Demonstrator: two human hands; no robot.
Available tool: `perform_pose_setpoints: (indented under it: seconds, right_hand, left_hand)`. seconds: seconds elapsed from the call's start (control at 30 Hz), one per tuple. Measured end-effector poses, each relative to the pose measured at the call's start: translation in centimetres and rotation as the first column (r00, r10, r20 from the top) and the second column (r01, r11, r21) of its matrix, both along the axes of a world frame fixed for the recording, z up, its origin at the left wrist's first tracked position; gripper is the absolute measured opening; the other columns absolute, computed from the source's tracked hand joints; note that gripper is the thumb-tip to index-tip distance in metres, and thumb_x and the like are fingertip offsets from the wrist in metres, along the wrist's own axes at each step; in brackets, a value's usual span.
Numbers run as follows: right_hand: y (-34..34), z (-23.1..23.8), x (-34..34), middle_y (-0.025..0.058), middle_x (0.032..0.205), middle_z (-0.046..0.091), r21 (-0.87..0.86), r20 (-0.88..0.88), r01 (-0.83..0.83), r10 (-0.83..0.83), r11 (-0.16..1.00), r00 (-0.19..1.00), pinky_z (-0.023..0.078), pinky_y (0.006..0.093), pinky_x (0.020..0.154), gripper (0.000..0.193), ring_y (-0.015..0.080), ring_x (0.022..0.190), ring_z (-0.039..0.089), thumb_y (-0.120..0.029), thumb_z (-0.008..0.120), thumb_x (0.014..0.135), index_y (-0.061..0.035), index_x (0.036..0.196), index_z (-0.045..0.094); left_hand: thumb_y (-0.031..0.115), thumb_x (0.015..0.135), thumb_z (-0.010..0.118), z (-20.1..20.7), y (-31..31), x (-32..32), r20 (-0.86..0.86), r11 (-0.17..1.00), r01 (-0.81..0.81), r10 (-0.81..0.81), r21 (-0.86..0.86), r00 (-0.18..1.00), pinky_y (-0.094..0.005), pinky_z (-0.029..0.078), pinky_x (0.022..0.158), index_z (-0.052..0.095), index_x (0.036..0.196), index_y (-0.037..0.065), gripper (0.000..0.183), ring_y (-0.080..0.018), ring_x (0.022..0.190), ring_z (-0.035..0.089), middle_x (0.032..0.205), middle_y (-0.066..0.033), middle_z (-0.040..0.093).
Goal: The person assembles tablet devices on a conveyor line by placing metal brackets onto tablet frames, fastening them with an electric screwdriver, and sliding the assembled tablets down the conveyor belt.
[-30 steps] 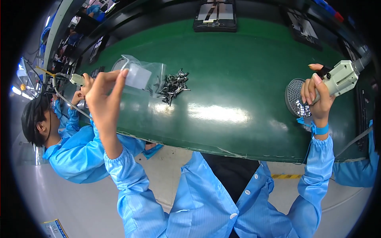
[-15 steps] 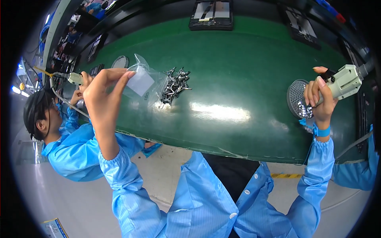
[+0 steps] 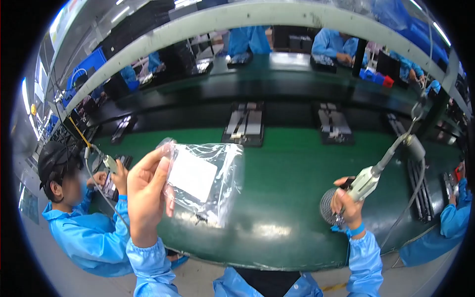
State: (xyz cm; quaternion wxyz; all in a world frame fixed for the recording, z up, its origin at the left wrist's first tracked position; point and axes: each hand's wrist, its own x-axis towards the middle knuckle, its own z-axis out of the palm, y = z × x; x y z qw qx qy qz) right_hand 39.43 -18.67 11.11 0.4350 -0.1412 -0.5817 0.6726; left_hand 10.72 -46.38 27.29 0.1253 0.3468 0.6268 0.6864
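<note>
My left hand (image 3: 148, 195) is raised over the green worktop, pinching a clear plastic bag (image 3: 230, 173) by its edge. A white square label (image 3: 193, 175) sits on or in the bag. Behind the bag, the pile of small dark metal parts is mostly hidden; a few dark bits show through and below it. My right hand (image 3: 352, 210) is wrapped round a pale electric screwdriver (image 3: 365, 184), which hangs from a cable. Beside and partly under that hand lies a round grey dimpled tray (image 3: 326, 204) with small shiny pieces.
Flat devices in dark frames (image 3: 243, 126) (image 3: 334, 126) lie on the far belt. Long dark strips (image 3: 419, 190) lie at right. At left a co-worker (image 3: 84, 213) in blue handles a screwdriver (image 3: 110, 163); another co-worker sits at the right edge. A metal beam (image 3: 237, 21) crosses overhead.
The view has tilted up, showing the far line and more co-workers. The bag now spreads out flat to the right of my left hand and covers the pile. My right hand keeps the screwdriver.
</note>
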Motion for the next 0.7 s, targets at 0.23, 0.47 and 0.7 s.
perform_pose_setpoints:
  seconds: [0.23,0.47,0.7]
  right_hand:
    - [0.7,0.9,0.4,0.0037,0.058,0.048,-0.015,0.028,-0.001,0.001,1.0,1.0,0.041,0.0267,0.041,0.023,0.011,0.041,0.044,-0.002,0.059,0.087,0.0062,0.108,0.052]
    - [1.1,1.1,0.4,0.0031,0.059,0.052,-0.047,0.01,-0.007,0.007,0.999,1.0,0.04,0.0258,0.042,0.02,0.0104,0.043,0.048,0.002,0.06,0.087,0.0045,0.106,0.055]
    - [0.9,1.0,0.7,0.0015,0.062,0.055,-0.092,0.028,-0.053,0.056,0.994,0.998,0.04,0.0242,0.041,0.021,0.0078,0.045,0.049,0.002,0.063,0.087,0.0039,0.107,0.057]
  left_hand:
    - [0.014,0.095,0.061,14.6,13.7,0.3,-0.277,0.889,0.274,-0.177,0.366,0.944,-0.0358,0.061,0.07,0.055,0.119,-0.009,0.035,-0.0241,0.084,0.068,0.107,-0.016,0.062]
    - [0.004,0.087,0.056,27.8,31.6,-4.4,-0.577,0.611,-0.208,0.791,0.764,0.204,-0.0445,0.055,0.081,0.061,0.11,-0.006,0.026,-0.043,0.09,0.066,0.099,-0.0272,0.066]
    - [0.036,0.095,0.038,23.8,37.6,-8.3,-0.9,0.789,-0.469,-0.234,-0.396,0.367,-0.0429,0.04,0.104,0.055,0.129,0.002,0.051,-0.0418,0.124,0.052,0.134,-0.0278,0.053]
